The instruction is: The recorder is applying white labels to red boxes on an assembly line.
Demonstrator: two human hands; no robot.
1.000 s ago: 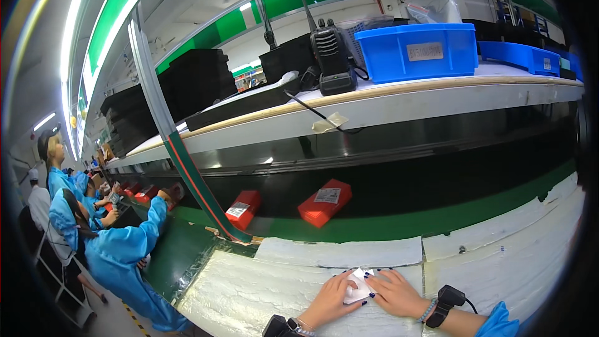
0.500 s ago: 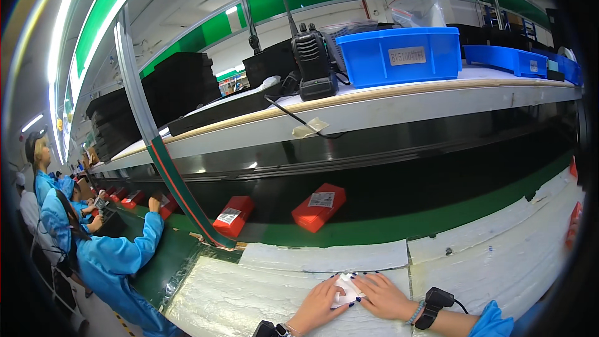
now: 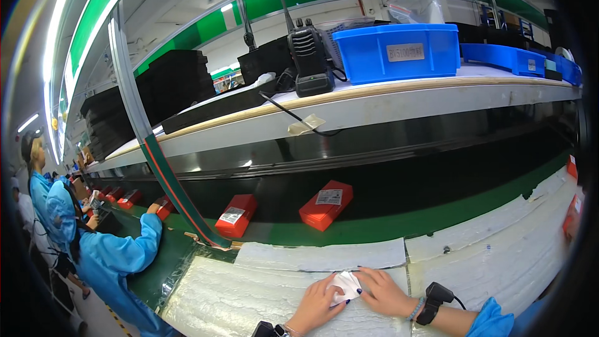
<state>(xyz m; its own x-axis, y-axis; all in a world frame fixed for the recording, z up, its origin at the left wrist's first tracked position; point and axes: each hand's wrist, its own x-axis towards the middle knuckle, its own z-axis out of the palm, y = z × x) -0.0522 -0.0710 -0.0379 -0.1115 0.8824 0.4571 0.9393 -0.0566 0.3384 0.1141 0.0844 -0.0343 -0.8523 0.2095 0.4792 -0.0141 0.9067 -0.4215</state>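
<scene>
Bent left fingers (image 3: 324,285) near right fingers (image 3: 373,278)

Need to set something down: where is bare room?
Bare: the whitish bench covering left of the left hand and right of the right hand, short of the right-edge red items; the conveyor belt right of the central red box. Crowded: around the white paper between the hands; the shelf by the walkie-talkie and blue bin.

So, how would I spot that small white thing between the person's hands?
Find the pale worktop at the bottom. There, between the left hand and right hand, is a small, crumpled white piece. Its brighter white sets it apart from the duller worktop and the red boxes beyond.
</scene>
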